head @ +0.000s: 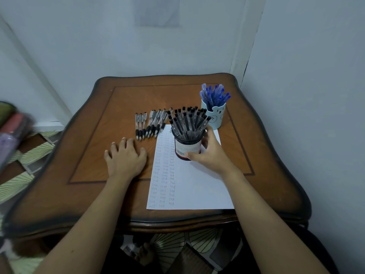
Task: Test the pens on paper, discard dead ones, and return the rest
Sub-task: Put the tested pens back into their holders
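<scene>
A white sheet of paper (189,186) lies on the wooden table (94,135), its left part covered with columns of small handwritten words. A black can (187,148) packed with several black-capped pens (187,123) stands on the sheet's top end. My right hand (211,151) grips the can from its right side, thumb across the front. My left hand (126,157) rests flat on the table left of the paper, fingers spread, holding nothing. Several loose black-grip pens (151,123) lie in a row beyond my left hand.
A light blue bear-face cup (214,116) full of blue pens (214,94) stands behind the can to the right. White walls close in behind and at the right. Blurred coloured objects (11,131) sit at the far left over a patterned floor.
</scene>
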The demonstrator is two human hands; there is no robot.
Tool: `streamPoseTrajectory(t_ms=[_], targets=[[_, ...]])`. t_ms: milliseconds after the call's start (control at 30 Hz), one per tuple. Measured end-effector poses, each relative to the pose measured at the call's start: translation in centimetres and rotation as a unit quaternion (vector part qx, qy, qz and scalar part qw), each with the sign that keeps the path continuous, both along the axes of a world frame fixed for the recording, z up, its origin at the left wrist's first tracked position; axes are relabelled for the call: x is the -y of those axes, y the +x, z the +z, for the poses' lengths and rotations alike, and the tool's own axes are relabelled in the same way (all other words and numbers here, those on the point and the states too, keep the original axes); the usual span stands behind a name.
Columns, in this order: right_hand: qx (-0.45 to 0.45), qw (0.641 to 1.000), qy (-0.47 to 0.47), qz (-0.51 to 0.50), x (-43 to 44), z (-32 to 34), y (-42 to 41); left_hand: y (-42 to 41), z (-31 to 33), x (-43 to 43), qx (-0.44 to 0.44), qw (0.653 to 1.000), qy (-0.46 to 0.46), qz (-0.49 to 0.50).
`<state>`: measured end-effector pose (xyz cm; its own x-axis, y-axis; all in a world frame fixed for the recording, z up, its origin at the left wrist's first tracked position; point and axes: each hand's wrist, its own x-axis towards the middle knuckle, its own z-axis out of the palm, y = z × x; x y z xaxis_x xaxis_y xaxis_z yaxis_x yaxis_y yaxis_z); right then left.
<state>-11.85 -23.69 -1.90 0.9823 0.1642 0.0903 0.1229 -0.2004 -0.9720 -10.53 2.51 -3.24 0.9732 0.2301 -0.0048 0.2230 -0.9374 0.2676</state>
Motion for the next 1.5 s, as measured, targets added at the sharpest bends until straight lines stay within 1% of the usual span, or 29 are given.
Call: streamPoseTrajectory(t_ms=[100, 267, 400, 533, 633, 733, 833, 933, 1000, 1167, 1333, 1433, 1500], targets=[[0.012, 0.999, 0.024, -0.028, -0.5, -0.4, 0.5, -0.1, 0.0, 0.0, 0.004, 1.000, 0.006, -0.002], [0.034, 0.995, 0.022, -0.091, -1.5, -0.4, 0.8, -0.2, 0.0, 0.1, 0.010, 1.000, 0.006, 0.002], [0.080, 0.984, 0.032, -0.159, -3.4, -0.3, 0.8, -0.3, 0.0, 0.1, 0.013, 1.000, 0.004, 0.001], [0.106, 0.967, 0.002, -0.233, -5.4, -0.3, 1.1, -0.3, 0.0, 0.0, 0.016, 1.000, 0.002, 0.001], [0.116, 0.961, -0.047, -0.246, -6.3, -0.4, 1.3, -0.3, 0.0, 0.0, 0.014, 1.000, 0.000, 0.000], [0.106, 0.958, -0.077, -0.254, -6.7, -0.3, 1.5, -0.3, 0.0, 0.0, 0.012, 1.000, 0.000, 0.001], [0.093, 0.964, -0.080, -0.236, -6.5, -0.4, 1.5, -0.4, 0.1, 0.0, 0.014, 1.000, -0.003, 0.002], [0.077, 0.980, -0.031, -0.178, -5.6, -0.5, 1.1, -0.5, 0.1, 0.0, 0.015, 1.000, -0.004, 0.001], [0.064, 0.987, -0.020, -0.144, -4.9, -0.3, 0.8, -0.5, 0.1, 0.0, 0.014, 1.000, -0.005, 0.001], [0.060, 0.990, -0.016, -0.128, -3.7, -0.2, 0.5, -0.3, 0.1, 0.0, 0.008, 1.000, -0.012, 0.003], [0.045, 0.995, -0.030, -0.082, -2.6, -0.3, 0.6, 0.4, 0.6, -0.1, 0.005, 0.998, -0.064, 0.030], [0.034, 0.997, -0.044, -0.053, -1.9, -0.5, 0.6, 1.5, 1.4, 0.3, 0.035, 0.990, -0.109, 0.088], [0.027, 0.997, -0.051, -0.044, -1.5, -0.7, 0.6, 2.7, 1.9, 0.7, 0.051, 0.985, -0.127, 0.101]])
